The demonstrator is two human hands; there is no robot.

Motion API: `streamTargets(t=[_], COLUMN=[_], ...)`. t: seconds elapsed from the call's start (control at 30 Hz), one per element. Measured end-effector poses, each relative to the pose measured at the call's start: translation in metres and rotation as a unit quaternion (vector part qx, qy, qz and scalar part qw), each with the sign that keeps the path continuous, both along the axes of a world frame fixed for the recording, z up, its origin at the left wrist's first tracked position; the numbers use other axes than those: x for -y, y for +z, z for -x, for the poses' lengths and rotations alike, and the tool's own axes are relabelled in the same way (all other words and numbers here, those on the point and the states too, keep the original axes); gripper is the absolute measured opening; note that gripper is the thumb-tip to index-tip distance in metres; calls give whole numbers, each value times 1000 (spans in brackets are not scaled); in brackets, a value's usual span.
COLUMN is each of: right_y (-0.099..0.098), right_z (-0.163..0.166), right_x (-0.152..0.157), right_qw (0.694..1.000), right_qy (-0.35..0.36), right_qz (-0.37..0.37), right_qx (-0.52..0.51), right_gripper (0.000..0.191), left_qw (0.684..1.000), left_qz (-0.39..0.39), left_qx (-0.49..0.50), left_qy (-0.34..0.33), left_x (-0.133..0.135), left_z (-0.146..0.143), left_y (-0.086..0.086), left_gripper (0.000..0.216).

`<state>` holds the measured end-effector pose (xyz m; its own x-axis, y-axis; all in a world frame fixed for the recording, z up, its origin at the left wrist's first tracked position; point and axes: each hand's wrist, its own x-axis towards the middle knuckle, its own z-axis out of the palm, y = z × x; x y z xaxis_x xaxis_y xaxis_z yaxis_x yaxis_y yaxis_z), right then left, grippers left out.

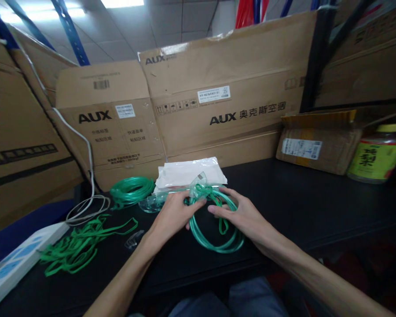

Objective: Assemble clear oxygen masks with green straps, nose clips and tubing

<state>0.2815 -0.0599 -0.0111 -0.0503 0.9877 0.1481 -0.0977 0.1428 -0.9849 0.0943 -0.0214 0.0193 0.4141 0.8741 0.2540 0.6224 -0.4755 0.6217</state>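
Note:
Both hands hold a coil of clear green tubing (214, 246) above the front of the black table. My left hand (180, 209) pinches its left side, where a clear plastic piece (198, 180) and a green elastic strap (204, 190) sit at the top. My right hand (240, 211) is closed round the coil's right side, thumb toward the middle. A loop of the strap hangs inside the coil. Behind my left hand lies a clear plastic item (148, 204), partly hidden. White packets (191, 172) lie beyond the hands.
Another green tubing coil (132, 191) lies at the left, with a pile of green straps (75, 246) and small clear pieces (133, 239) nearer. A white power strip (26, 259) borders the left. Cardboard boxes (185, 127) wall the back; a small carton (317, 145) and a jar (376, 154) stand right.

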Motion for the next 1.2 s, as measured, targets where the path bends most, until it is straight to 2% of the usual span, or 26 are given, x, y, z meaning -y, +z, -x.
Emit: streamTargets(t=[0.1,0.23,0.33,0.4,0.53,0.6,0.8,0.93,1.07,1.2], right_y=[3,-4,-11,-11,-5,-5,-15,-18,-15,-14], right_z=[-3,-8,-11,-14,-18,-21,-29,-30,-36,-50], right_x=[6,11,14,17,23,25,23,20,19,18], right_qw=[997,986,987,990,989,988,993,996,997,997], right_qy=[44,74,76,74,90,104,100,67,49,30], right_qz=[27,76,76,71,92,98,63,52,48,48], right_qx=[-54,-130,-117,-97,-70,-55,-21,-3,21,49], right_gripper=[69,53,39,35,38,41,54,56,55,54], left_qw=[999,990,980,980,987,987,977,967,981,993], left_qz=[31,121,184,183,110,104,169,213,165,33], left_qx=[3,20,29,27,10,15,73,53,23,-62], left_qy=[-36,-66,-65,-75,-115,-123,-108,-127,-99,-92], left_x=[-1,-1,-1,-1,0,2,1,-2,3,12], left_z=[1,1,2,3,4,3,-5,-8,-11,-18], left_y=[-2,-1,0,-1,-2,-2,-2,-9,-12,7], left_gripper=[38,37,37,36,39,41,46,50,56,48])
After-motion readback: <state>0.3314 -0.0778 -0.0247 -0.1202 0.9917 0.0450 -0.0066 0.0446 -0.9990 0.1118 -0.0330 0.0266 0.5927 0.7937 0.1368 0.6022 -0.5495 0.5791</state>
